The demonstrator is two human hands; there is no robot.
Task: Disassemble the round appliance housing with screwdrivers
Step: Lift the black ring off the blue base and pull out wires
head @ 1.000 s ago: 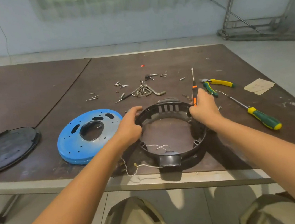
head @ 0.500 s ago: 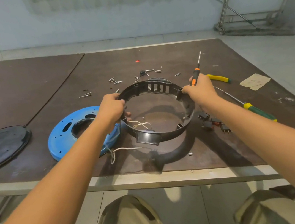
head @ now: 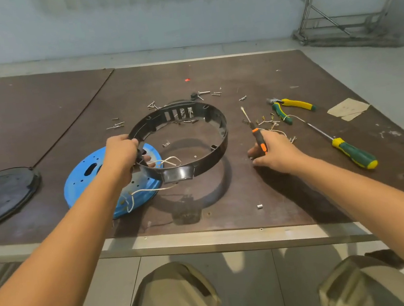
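Left hand (head: 119, 154) grips glossy black plastic ring (head: 217, 151) | right hand (head: 276, 152) holds orange-handled screwdriver (head: 257, 138)

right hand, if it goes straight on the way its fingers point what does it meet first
Probably the right wall of the black ring housing, just left of the right hand; the ring looks lifted, so depth is unclear.
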